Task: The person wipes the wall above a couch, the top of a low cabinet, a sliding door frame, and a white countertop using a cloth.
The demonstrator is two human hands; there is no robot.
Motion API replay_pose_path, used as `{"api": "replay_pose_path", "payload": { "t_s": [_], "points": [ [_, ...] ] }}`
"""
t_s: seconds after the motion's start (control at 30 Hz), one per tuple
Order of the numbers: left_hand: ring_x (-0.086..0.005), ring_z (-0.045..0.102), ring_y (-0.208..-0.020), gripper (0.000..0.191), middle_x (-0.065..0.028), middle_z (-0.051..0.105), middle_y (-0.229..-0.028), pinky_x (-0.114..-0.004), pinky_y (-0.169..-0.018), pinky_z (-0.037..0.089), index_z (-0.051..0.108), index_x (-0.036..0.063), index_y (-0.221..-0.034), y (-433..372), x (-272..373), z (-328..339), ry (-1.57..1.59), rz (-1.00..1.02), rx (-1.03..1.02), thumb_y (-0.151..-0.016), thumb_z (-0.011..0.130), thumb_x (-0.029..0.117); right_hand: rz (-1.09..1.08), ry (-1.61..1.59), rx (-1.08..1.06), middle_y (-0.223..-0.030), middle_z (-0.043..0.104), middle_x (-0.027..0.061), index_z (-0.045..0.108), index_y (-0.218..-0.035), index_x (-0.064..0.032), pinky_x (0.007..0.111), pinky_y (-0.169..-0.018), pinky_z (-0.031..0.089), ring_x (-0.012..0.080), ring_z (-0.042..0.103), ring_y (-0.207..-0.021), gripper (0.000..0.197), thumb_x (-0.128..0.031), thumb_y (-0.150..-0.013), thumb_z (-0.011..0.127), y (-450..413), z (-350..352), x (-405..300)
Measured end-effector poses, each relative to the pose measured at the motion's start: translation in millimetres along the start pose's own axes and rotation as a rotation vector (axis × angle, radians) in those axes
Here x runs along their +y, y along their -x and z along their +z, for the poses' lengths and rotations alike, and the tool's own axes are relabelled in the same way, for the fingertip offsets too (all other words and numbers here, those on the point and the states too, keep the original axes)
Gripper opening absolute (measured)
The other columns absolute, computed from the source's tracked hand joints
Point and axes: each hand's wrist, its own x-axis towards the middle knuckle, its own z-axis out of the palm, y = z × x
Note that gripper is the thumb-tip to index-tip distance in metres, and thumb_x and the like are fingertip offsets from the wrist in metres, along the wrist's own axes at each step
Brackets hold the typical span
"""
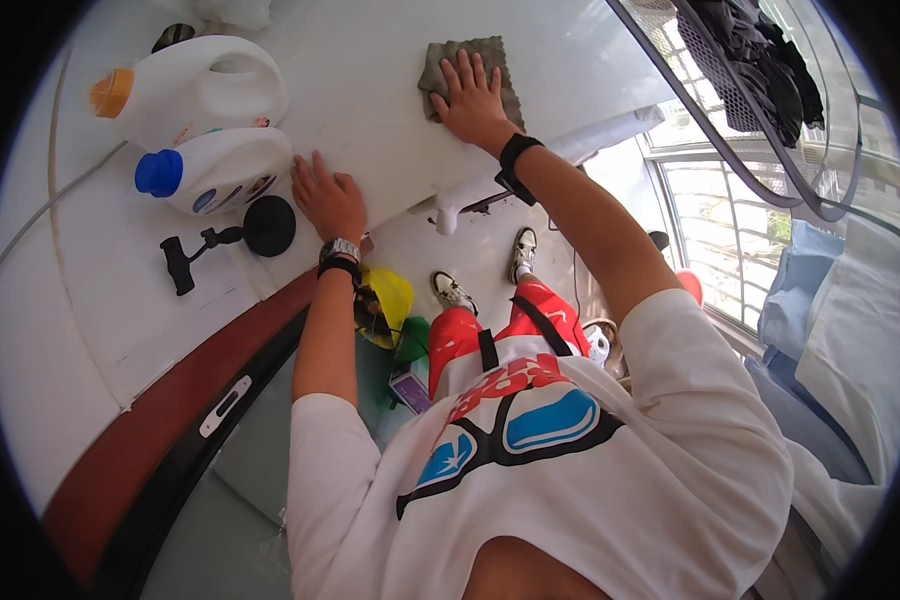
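Note:
My right hand (pixel 474 101) lies flat with its fingers spread on a grey-brown cloth (pixel 436 64), which rests on a white surface (pixel 367 90). The cloth has a scalloped edge and is slightly creased on the left. My left hand (pixel 330 196) rests near the front edge of the same surface, its fingertips beside a white plastic jug with a blue cap (pixel 244 161). Behind that jug lies a larger white plastic jug with an orange cap (pixel 195 90). A black stand with a round base (pixel 269 226) is left of my left wrist.
A grey cable (pixel 82 187) runs along the tiled wall at the left. A mesh basket (pixel 709 67) holding dark cloth hangs at the upper right, near a barred window (pixel 727 225). Light-coloured garments (pixel 802 285) hang at the right. A yellow bag (pixel 390 300) is below the surface.

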Motion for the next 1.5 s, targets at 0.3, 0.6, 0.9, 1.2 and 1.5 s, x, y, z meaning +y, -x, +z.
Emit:
{"api": "replay_pose_path", "payload": {
  "t_s": [0.3, 0.6, 0.9, 1.2, 1.5],
  "points": [
    [-0.0495, 0.045, -0.163, 0.058, -0.0318, 0.05, -0.174, -0.059, -0.136, 0.035, 0.059, 0.001, -0.163, 9.6, -16.1, -5.8, 0.039, -0.007, 0.008, -0.11, 0.06, 0.023, -0.241, -0.171, -0.053, -0.192, 0.025, 0.0151, 0.036, -0.183, -0.0219, 0.067, -0.142, 0.015, 0.0395, 0.02, -0.178, 0.079, -0.059, -0.116, 0.056, 148.9, -57.1, -20.9],
    [-0.0485, 0.045, -0.163, 0.055, -0.0295, 0.049, -0.175, -0.06, -0.135, 0.036, 0.059, 0.0024, -0.161, 2.4, -8.5, -14.0, 0.069, -0.002, 0.06, -0.108, 0.061, 0.019, 0.184, 0.064, -0.05, -0.194, 0.019, 0.0147, 0.028, -0.186, -0.0263, 0.068, -0.14, 0.017, 0.039, 0.018, -0.179, 0.084, -0.066, -0.116, 0.052, 117.7, -74.1, 189.2],
    [-0.0472, 0.045, -0.163, 0.055, -0.0252, 0.049, -0.176, -0.06, -0.135, 0.036, 0.057, 0.0058, -0.161, -15.3, -0.8, -10.1, 0.035, -0.075, -0.017, -0.108, 0.061, 0.018, 0.52, 0.081, -0.024, -0.192, 0.013, 0.0282, 0.021, -0.187, -0.017, 0.078, -0.136, 0.013, 0.0511, 0.009, -0.178, 0.098, -0.078, -0.113, 0.044, -41.1, -20.8, 245.8],
    [-0.047, 0.041, -0.166, 0.062, -0.0222, 0.043, -0.181, -0.061, -0.137, 0.033, 0.052, 0.0082, -0.167, -33.6, -8.4, -3.5, 0.026, -0.086, -0.101, -0.106, 0.06, 0.017, 0.634, 0.027, 0.073, -0.192, 0.01, 0.0298, 0.021, -0.187, -0.0145, 0.076, -0.138, 0.005, 0.0519, 0.005, -0.178, 0.099, -0.077, -0.112, 0.039, -210.3, 9.2, 244.9],
    [-0.0481, 0.036, -0.169, 0.061, -0.0271, 0.039, -0.182, -0.063, -0.137, 0.03, 0.049, 0.0055, -0.168, -21.1, -2.7, -10.6, 0.01, -0.007, -0.114, -0.109, 0.055, 0.018, 0.117, 0.029, 0.142, -0.192, 0.012, 0.0283, 0.02, -0.187, -0.0146, 0.074, -0.14, 0.004, 0.051, 0.006, -0.178, 0.089, -0.067, -0.118, 0.037, -201.8, 45.8, 64.1]
  ]
}}
